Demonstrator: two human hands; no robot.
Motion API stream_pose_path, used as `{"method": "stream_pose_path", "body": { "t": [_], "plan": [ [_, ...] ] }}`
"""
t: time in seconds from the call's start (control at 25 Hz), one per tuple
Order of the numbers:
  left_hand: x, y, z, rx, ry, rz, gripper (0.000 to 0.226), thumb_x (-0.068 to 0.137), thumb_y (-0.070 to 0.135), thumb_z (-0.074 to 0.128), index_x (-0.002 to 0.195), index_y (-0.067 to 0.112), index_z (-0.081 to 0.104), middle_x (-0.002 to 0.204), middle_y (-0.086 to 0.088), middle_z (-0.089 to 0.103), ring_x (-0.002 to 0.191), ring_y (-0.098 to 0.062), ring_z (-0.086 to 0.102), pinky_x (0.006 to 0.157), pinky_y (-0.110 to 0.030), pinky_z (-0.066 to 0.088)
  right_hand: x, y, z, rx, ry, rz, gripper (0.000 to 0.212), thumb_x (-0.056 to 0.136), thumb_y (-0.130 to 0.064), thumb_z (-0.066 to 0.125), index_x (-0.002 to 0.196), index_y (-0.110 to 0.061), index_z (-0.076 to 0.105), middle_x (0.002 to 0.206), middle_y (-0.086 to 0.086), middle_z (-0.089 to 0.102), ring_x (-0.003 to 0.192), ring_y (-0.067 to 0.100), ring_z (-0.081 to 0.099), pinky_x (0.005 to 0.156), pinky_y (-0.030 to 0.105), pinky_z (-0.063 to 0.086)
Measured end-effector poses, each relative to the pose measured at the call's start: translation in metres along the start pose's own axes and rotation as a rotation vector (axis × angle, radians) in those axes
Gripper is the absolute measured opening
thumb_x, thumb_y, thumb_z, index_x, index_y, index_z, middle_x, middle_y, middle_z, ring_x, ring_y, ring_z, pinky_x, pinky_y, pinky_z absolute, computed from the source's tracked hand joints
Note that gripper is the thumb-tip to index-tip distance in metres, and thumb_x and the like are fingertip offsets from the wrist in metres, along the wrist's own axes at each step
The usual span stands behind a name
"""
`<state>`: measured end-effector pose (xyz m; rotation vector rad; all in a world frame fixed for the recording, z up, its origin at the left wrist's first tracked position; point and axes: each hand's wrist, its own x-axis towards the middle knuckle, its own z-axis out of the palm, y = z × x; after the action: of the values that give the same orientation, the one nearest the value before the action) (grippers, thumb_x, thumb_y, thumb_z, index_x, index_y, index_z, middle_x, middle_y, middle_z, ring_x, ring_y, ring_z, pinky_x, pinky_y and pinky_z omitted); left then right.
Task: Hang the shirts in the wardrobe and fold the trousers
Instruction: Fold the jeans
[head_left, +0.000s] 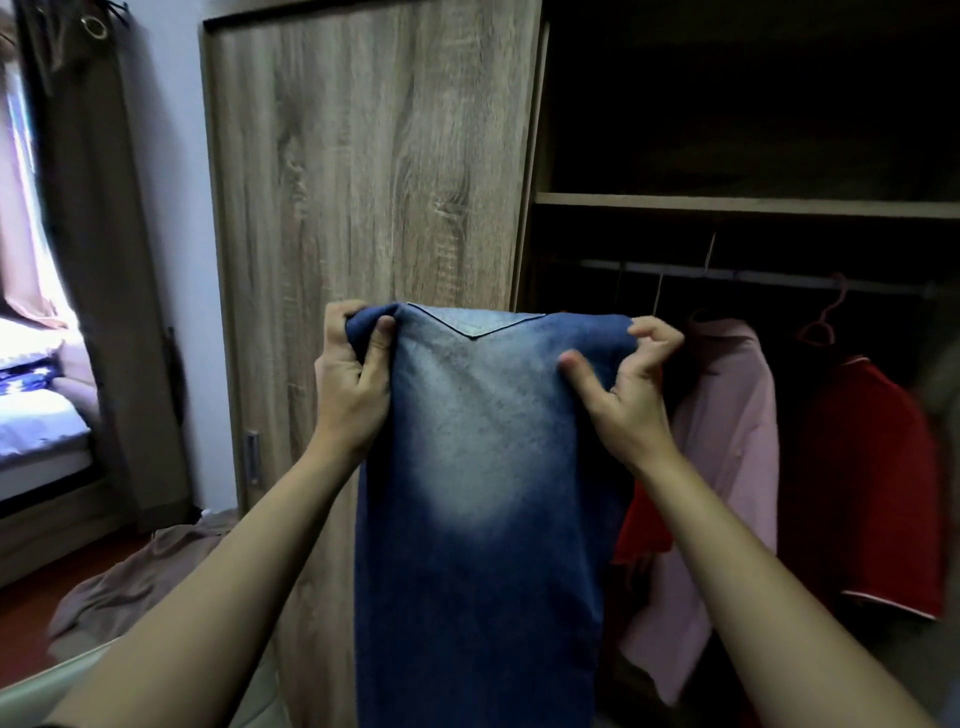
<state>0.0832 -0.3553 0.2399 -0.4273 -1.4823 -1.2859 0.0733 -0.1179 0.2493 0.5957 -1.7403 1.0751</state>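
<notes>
Now, my left hand (353, 384) and right hand (631, 387) both pinching top corners of the blue jeans (483, 467), pink shirt (727, 441) hanging at three o'clock.

No legible text, labels, brands or numbers anywhere in frame: nothing readable on the jeans (483, 467), wardrobe door (363, 182) or hanging shirts (727, 441).

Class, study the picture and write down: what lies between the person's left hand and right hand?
The head view shows the blue jeans spanning from left hand to right hand; each grips an upper corner, and the cloth hangs down.
</notes>
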Motion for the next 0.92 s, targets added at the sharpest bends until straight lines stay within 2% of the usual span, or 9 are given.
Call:
{"method": "stream_pose_path", "body": {
  "t": [0.08,0.2,0.28,0.36,0.52,0.64,0.76,0.84,0.92],
  "plan": [
    [-0.001,-0.001,0.005,-0.020,-0.040,0.005,0.010,0.094,0.015,0.053,0.101,0.021,0.050,0.089,0.034,0.059,0.083,0.015,0.054,0.080,-0.006,0.040,0.003,0.003,-0.005,0.070,-0.137,0.235,0.080,0.063,-0.032,0.084,0.113,-0.010,0.026,0.121,0.004,0.039,0.108,-0.001,0.046,0.099,0.012,0.036],
    [0.002,-0.012,0.002,0.033,-0.194,-0.048,0.015,0.092,0.027,0.055,0.099,0.038,0.048,0.092,0.032,0.060,0.087,0.013,0.054,0.087,-0.015,0.044,0.002,0.004,-0.007,0.232,-0.284,0.524,0.048,0.066,-0.028,0.083,0.102,-0.007,0.059,0.101,0.005,0.069,0.087,0.004,0.065,0.086,0.031,0.053],
    [0.010,-0.026,-0.011,0.009,-0.284,-0.136,0.028,0.084,0.045,0.058,0.110,0.045,0.045,0.108,0.020,0.060,0.099,0.004,0.055,0.098,-0.027,0.045,-0.003,-0.005,-0.003,0.191,-0.162,0.470,0.026,0.070,-0.025,0.081,0.080,-0.012,0.061,0.083,-0.004,0.069,0.075,0.000,0.063,0.076,0.024,0.054],
    [0.014,-0.034,-0.031,-0.113,-0.363,-0.251,0.063,0.070,0.056,0.069,0.124,0.038,0.043,0.122,0.007,0.057,0.111,-0.003,0.055,0.097,-0.024,0.046,-0.003,-0.020,0.006,0.196,-0.070,0.380,0.027,0.071,-0.022,0.081,0.069,-0.022,0.054,0.073,-0.014,0.060,0.067,-0.007,0.057,0.065,0.012,0.047],
    [-0.033,-0.048,-0.046,-0.220,-0.500,-0.501,0.096,0.040,0.056,0.088,0.121,0.014,0.056,0.114,0.000,0.067,0.109,-0.011,0.062,0.091,-0.026,0.051,0.015,-0.033,0.018,0.226,0.017,0.291,0.022,0.069,-0.025,0.082,0.074,-0.021,0.062,0.074,-0.013,0.063,0.070,-0.002,0.061,0.067,0.015,0.047],
    [-0.077,-0.058,-0.035,-0.288,-0.444,-0.662,0.083,0.039,0.044,0.092,0.111,0.015,0.063,0.109,-0.002,0.071,0.108,-0.022,0.064,0.088,-0.031,0.054,0.029,-0.031,0.016,0.226,-0.041,0.295,0.021,0.069,-0.030,0.082,0.077,-0.022,0.064,0.075,-0.012,0.067,0.069,-0.007,0.062,0.066,0.014,0.047],
    [-0.074,-0.050,-0.024,-0.498,-0.463,-0.703,0.071,0.041,0.036,0.093,0.104,0.015,0.068,0.105,-0.005,0.072,0.102,-0.024,0.066,0.078,-0.028,0.054,0.049,-0.021,0.006,0.146,-0.110,0.323,0.033,0.068,-0.038,0.080,0.090,-0.018,0.066,0.087,-0.006,0.069,0.081,0.003,0.065,0.074,0.021,0.051],
    [-0.059,-0.036,-0.016,-0.624,-0.534,-0.707,0.055,0.047,0.030,0.090,0.098,0.015,0.072,0.100,-0.006,0.072,0.094,-0.022,0.068,0.075,-0.028,0.055,0.072,-0.005,-0.007,0.139,-0.201,0.425,0.037,0.075,-0.041,0.074,0.099,-0.014,0.065,0.088,-0.005,0.068,0.078,0.002,0.064,0.070,0.018,0.049],
    [-0.048,-0.026,-0.006,-0.703,-0.527,-0.727,0.032,0.062,0.015,0.077,0.093,0.015,0.074,0.096,-0.006,0.073,0.089,-0.020,0.069,0.073,-0.029,0.056,0.078,0.014,-0.025,0.398,-0.349,0.666,0.049,0.079,-0.061,0.060,0.101,-0.017,0.065,0.083,0.002,0.066,0.072,0.010,0.063,0.062,0.022,0.047]
  ]
}}
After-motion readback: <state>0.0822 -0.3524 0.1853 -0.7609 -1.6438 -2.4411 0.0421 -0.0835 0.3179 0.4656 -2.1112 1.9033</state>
